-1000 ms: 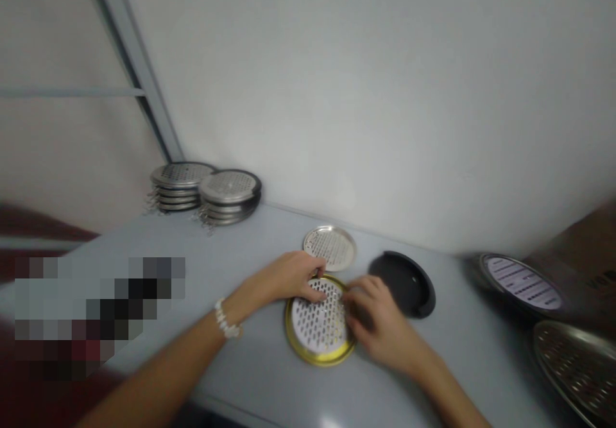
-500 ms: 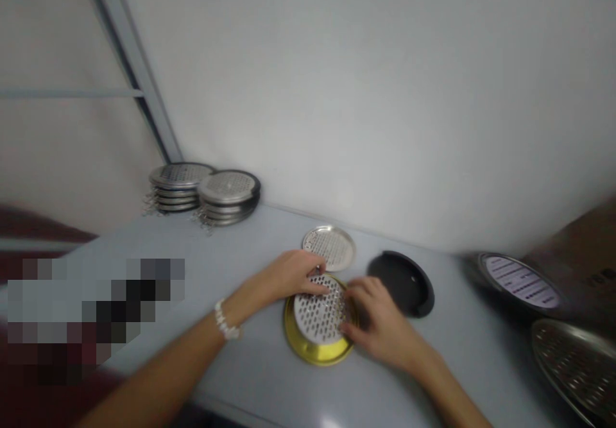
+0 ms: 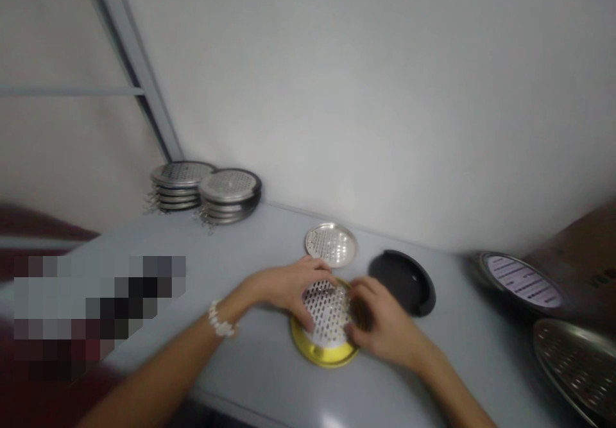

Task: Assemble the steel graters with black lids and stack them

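A round metal grater plate (image 3: 330, 316) with rows of holes lies over a yellow round dish (image 3: 328, 356) on the table. My left hand (image 3: 289, 288), with a white bracelet at its wrist, is curved around the plate's left side, thumb in front and fingers behind. On the opposite side my right hand (image 3: 384, 325) grips the rim between thumb and fingers. Another round grater plate (image 3: 331, 246) lies flat just behind my left fingers. Right of it sits a black round holder (image 3: 399, 282) with a raised edge.
Two stacks of graters, a left stack (image 3: 179, 187) and a right stack (image 3: 230, 197), stand at the back left by the wall. Along the right are a dark round item with a printed label (image 3: 524, 280), a large grater (image 3: 580, 370) and a cardboard box (image 3: 582, 248).
My left hand has moved from the top of the grater plate to its left side, its thumb now lower and spread from the fingers. My right hand stays at the right rim.
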Motion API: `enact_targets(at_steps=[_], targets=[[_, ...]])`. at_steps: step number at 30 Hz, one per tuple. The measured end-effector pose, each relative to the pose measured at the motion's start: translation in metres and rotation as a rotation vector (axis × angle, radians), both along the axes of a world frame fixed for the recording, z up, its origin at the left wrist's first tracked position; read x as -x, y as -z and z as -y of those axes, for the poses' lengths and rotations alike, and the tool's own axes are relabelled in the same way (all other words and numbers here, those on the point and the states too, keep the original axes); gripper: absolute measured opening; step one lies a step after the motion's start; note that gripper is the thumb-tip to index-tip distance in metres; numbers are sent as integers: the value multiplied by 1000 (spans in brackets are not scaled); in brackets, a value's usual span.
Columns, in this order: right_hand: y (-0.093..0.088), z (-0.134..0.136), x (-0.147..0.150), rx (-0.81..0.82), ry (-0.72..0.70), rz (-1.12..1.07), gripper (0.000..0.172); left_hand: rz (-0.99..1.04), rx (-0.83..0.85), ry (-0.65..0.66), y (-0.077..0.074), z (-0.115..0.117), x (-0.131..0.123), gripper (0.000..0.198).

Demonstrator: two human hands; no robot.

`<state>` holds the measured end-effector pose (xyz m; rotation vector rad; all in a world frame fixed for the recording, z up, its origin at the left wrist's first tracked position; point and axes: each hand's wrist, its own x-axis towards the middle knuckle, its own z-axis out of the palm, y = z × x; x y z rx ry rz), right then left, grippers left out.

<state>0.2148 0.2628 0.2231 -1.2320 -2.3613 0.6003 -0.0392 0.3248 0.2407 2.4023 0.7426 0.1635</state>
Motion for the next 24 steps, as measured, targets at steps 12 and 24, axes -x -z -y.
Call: enact_targets(at_steps=[12,24], targets=[[2,-1,-3,29,-27,35,56,-27,0,19,3,4,-4,102],[-1,3,-2,55,-42,16,56,83,-10,-78,3,3,-9,54]])
